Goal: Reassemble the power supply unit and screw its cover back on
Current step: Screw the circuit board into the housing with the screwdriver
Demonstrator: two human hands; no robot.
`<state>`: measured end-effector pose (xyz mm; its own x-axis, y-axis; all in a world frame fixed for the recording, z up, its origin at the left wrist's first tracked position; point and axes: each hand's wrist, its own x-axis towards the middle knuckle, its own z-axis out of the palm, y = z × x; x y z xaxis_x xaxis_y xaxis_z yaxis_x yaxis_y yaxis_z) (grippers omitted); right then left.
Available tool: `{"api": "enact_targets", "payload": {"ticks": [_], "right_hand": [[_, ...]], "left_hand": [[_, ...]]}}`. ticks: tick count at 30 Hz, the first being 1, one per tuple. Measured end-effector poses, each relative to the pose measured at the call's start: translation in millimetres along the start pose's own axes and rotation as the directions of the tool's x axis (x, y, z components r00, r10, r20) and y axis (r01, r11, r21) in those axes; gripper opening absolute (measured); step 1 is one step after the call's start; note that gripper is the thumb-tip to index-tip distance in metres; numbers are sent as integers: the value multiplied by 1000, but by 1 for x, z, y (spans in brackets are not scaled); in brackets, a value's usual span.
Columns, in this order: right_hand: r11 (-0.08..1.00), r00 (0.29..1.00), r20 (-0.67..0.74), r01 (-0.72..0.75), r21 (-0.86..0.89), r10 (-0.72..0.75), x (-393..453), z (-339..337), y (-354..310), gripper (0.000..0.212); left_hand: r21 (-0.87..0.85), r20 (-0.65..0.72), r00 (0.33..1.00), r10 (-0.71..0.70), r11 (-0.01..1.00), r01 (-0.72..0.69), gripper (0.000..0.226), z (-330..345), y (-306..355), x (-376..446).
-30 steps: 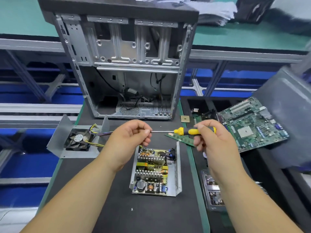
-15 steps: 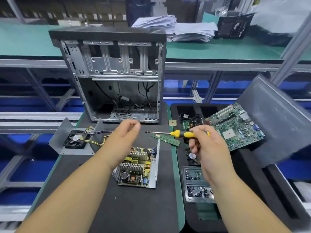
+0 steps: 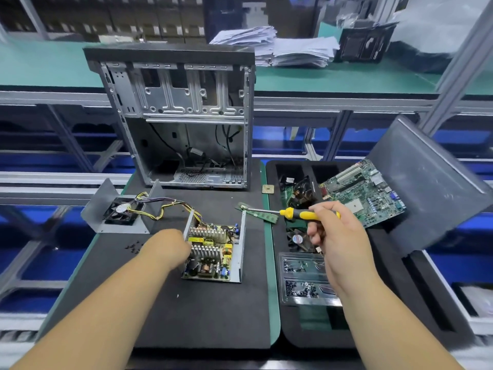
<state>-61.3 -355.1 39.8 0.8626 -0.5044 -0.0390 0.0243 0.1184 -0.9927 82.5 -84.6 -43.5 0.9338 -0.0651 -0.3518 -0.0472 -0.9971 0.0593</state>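
Head view, left to right: I see the metal cover (image 3: 117, 209) with its fan lying at the far left of the black mat (image 3: 202, 311), wired to the open power supply unit (image 3: 214, 252) at mid-mat. My left hand (image 3: 170, 249) touches the unit's left wall; its fingers are hidden, so I cannot tell the grasp. My right hand (image 3: 336, 236) clenches a yellow screwdriver (image 3: 301, 214), held level just right of the unit, tip over a green memory stick (image 3: 260, 212)

Black mat (image 3: 186, 316) on green-edged desk (image 3: 272, 289), yellow-and-black screwdriver (image 3: 301, 214), green motherboard (image 3: 368, 193), silver computer case (image 3: 176, 116), yellow, purple, black wires (image 3: 165, 206), white papers (image 3: 293, 49).
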Motion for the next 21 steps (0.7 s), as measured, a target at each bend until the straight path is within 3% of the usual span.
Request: {"api": "enact_targets", "payload": {"ticks": [6, 12, 15, 18, 21], "right_hand": [[999, 999, -32, -15, -36, 14, -4, -6, 6, 13], [999, 999, -42, -10, -41, 8, -8, -6, 4, 11], [997, 999, -42, 26, -71, -29, -10, -7, -3, 13], [992, 995, -50, 80, -100, -86, -12, -9, -9, 14], [984, 991, -69, 103, -143, -114, -13, -10, -11, 17]], "left_hand": [[-29, -14, 1000, 0, 1000, -1, 25, 6, 4, -3], [-19, -15, 999, 36, 999, -37, 41, 4, 5, -12], [-37, -171, 985, 19, 999, -25, 40, -6, 6, -15], [-167, -315, 942, 117, 970, -176, 25, -20, 14, -8], [-247, -256, 918, 304, 897, -366, 16, -28, 26, 9]]}}
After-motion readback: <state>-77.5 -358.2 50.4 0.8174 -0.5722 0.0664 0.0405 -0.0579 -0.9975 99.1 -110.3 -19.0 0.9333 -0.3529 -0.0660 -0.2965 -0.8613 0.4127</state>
